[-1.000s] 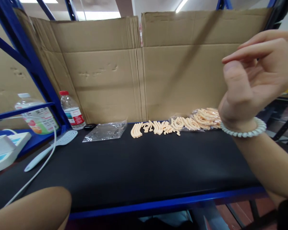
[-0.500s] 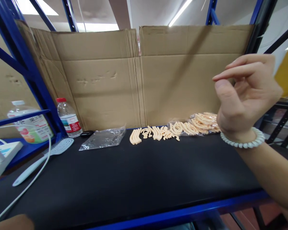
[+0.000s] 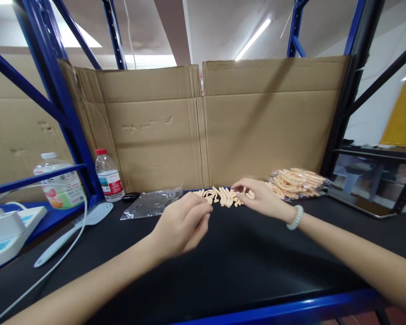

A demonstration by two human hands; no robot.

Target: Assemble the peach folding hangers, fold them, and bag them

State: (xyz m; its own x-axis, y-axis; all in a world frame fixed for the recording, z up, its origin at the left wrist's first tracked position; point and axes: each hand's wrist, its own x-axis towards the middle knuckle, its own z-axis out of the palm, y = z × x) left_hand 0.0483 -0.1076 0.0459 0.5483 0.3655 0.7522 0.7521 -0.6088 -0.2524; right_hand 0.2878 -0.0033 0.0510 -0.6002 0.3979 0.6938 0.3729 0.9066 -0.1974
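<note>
Small beige curved pieces [image 3: 226,197] lie in a row at the back of the black table. My right hand [image 3: 257,196], with a pale bead bracelet at the wrist, reaches over the right part of the row, thumb and fingers curved and apart, nothing visible between them. My left hand [image 3: 186,221] hovers in front of the row's left end, its fingers curled; whether anything is inside is hidden. Right of my right hand, a clear bag of beige pieces [image 3: 296,182] rests on the table.
An empty clear bag [image 3: 150,203] lies at the back left, beside a red-capped bottle [image 3: 110,178] and a dark object [image 3: 130,197]. Farther left are a pale blue brush [image 3: 96,214], a white cable and a power strip [image 3: 30,225]. Cardboard [image 3: 159,135] stands behind.
My right hand has come down from the upper right to the beige pieces. My left hand has moved in from the lower left corner toward them. The view has tilted up slightly.
</note>
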